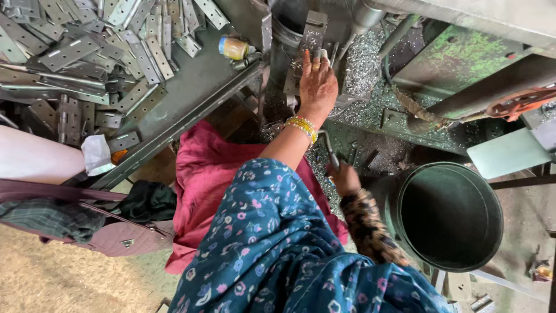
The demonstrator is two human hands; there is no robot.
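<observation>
Left hand [317, 84] flat on one upright metal plate [311, 40] at the machine, fingers spread, not gripping. Right hand [343, 177] below it, closed round one lever handle [329, 149]. One round bin [449, 215] right of that hand; hinge pile [87, 52] on tabletop [197, 87] far left, too many to count

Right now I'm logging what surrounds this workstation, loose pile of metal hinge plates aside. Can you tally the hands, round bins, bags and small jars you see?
Hands: 2, left hand on the hinge plate, right hand on a lever
Round bin: 1
Handbag: 1
Small jar: 1
Total: 5
</observation>
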